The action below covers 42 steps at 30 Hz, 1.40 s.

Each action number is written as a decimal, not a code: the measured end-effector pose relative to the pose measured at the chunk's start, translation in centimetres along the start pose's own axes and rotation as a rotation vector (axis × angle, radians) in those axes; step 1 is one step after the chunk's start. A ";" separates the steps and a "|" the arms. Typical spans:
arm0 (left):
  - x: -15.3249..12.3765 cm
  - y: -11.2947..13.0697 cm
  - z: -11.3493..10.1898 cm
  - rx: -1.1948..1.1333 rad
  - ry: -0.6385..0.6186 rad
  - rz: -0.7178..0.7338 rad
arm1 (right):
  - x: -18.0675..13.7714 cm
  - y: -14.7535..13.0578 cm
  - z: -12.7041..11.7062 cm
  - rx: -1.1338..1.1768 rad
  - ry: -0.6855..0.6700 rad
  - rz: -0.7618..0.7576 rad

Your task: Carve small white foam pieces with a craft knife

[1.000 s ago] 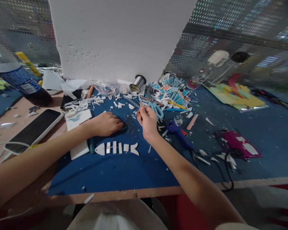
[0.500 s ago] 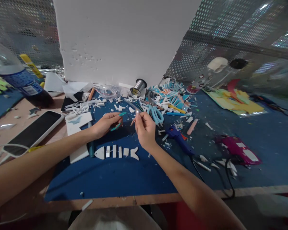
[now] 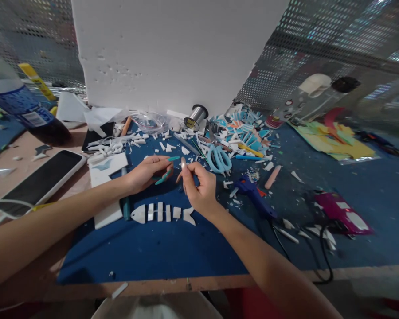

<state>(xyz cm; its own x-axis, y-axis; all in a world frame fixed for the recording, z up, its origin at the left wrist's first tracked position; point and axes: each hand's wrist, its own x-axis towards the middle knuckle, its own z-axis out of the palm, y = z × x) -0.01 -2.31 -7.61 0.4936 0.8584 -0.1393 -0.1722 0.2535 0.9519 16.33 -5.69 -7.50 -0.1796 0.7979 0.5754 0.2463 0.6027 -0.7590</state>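
At centre, above the blue counter: left hand and right hand, set close, with a narrow gap between fingertips; on the left side, fingers partly curled, two teal tips spaced apart and directed toward the opposite hand; on the right side, thumb and index finger near together, remaining fingers folded inward. Contents of either grip: cannot tell; any fine item between the fingertips probably too small to show in this view.

On the near side of both hands, flat on the counter and outside either grip: white fish skeleton, laid out in six pieces; head piece with a small hole at the left end, below the left hand; three narrow strips and one squarish block along the middle; forked tail at the right end, near the right wrist.

Just left of the head piece: teal stick-shaped item, beside cut white board; farther left, phone. Beyond the right hand: light-blue scissors, near a heap of offcuts and wire spool; to the right, blue glue gun with cable.
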 end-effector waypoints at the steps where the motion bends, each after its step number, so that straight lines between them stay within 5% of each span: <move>1: 0.0 0.0 0.0 0.003 -0.009 -0.003 | 0.0 0.0 0.0 0.002 0.005 -0.001; 15: 0.2 -0.5 -0.3 0.072 -0.060 0.108 | 0.0 -0.2 0.0 0.255 0.020 0.195; 42: 0.1 -0.5 0.0 0.050 -0.087 0.122 | 0.0 -0.3 0.0 0.236 -0.026 0.204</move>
<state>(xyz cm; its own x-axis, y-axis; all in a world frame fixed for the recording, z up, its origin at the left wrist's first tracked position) 0.08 -2.34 -8.09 0.5443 0.8389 0.0004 -0.1937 0.1253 0.9730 16.30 -5.88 -7.25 -0.1739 0.9008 0.3979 0.0521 0.4119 -0.9097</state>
